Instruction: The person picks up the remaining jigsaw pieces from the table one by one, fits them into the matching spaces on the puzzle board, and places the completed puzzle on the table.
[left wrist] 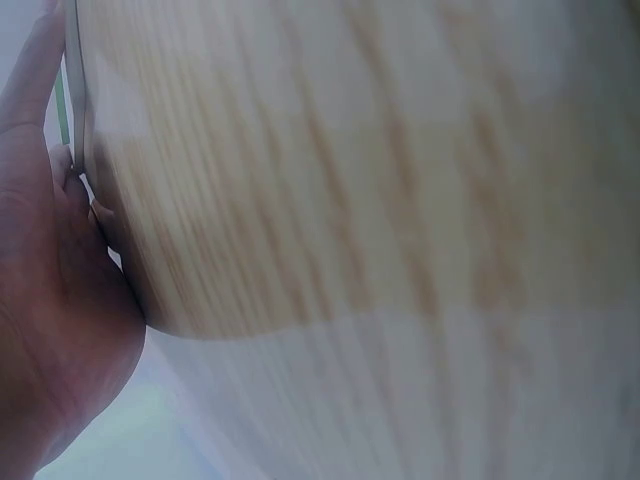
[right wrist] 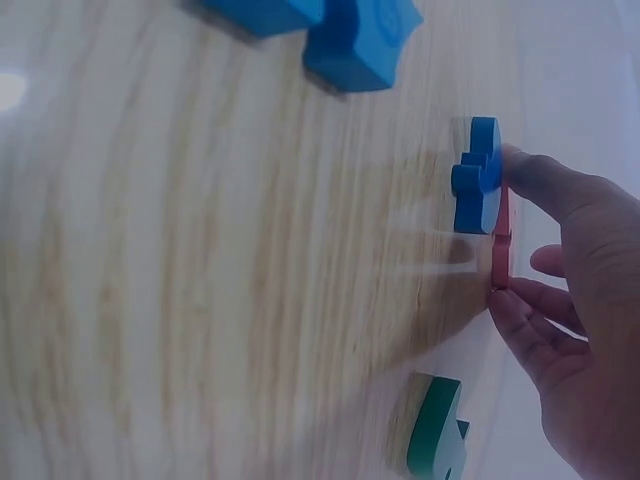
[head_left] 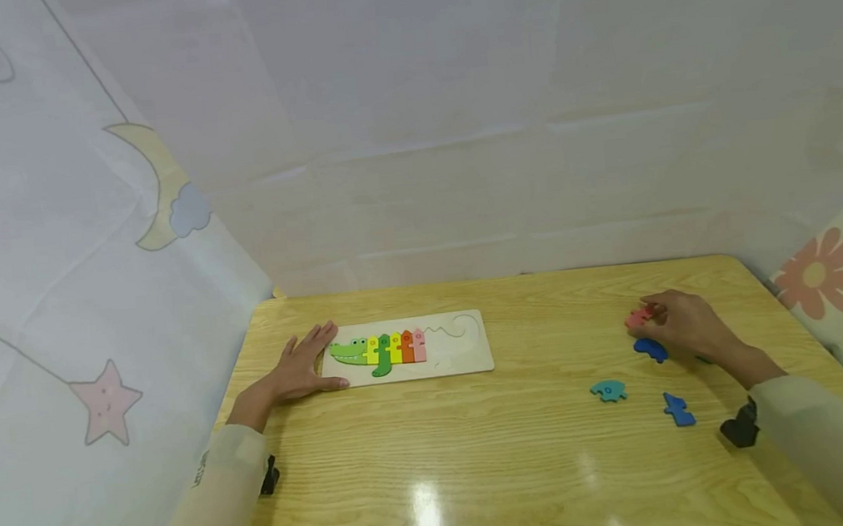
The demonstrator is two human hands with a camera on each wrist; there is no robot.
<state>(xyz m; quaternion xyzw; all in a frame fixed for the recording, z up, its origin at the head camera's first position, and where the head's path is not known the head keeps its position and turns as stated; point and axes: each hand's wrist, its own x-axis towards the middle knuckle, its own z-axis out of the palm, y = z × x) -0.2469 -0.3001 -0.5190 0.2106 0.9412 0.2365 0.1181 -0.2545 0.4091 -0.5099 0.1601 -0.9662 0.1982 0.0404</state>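
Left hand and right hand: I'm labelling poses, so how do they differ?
The left hand spans one end of the board; the right hand pinches a red piece. The left hand is spread wide; the right hand is curled. Both extend from pale sleeves.

Nursery-like setting, moon-printed cloth [head_left: 53, 270]

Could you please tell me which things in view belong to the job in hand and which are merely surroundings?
In the job:
- crocodile puzzle board
- red piece, pinched by the right hand
- teal piece
- two blue pieces
- green piece

Surroundings:
- printed star
- printed moon
- printed flower
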